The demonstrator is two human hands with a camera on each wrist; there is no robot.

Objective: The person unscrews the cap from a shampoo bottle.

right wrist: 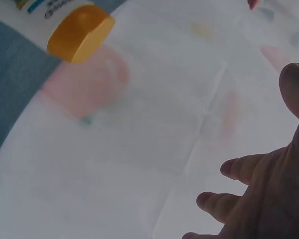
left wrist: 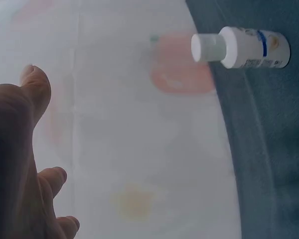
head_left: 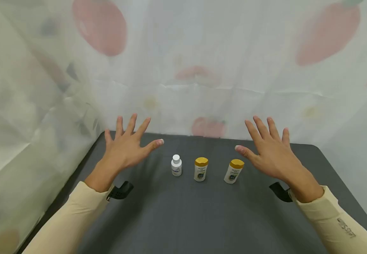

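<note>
Three bottles stand in a loose row on the dark grey table between my hands. Leftmost is a small white bottle [head_left: 176, 167] with a white cap, also seen in the left wrist view [left wrist: 256, 48]. Beside it stands a white bottle with a yellow cap [head_left: 200, 170]. A second yellow-capped bottle [head_left: 233, 171], its cap large in the right wrist view [right wrist: 81, 34], is at the right. My left hand [head_left: 126, 150] hovers left of the white bottle, fingers spread, holding nothing. To the right of the row, my right hand [head_left: 272, 153] is raised with spread fingers and holds nothing.
The dark grey table [head_left: 183, 218] has rounded far corners. Behind it hangs a whitish curtain [head_left: 234, 70] with red fruit prints, and another curtain side [head_left: 28, 106] runs along the left edge. Dark straps [head_left: 121, 190] sit at both wrists.
</note>
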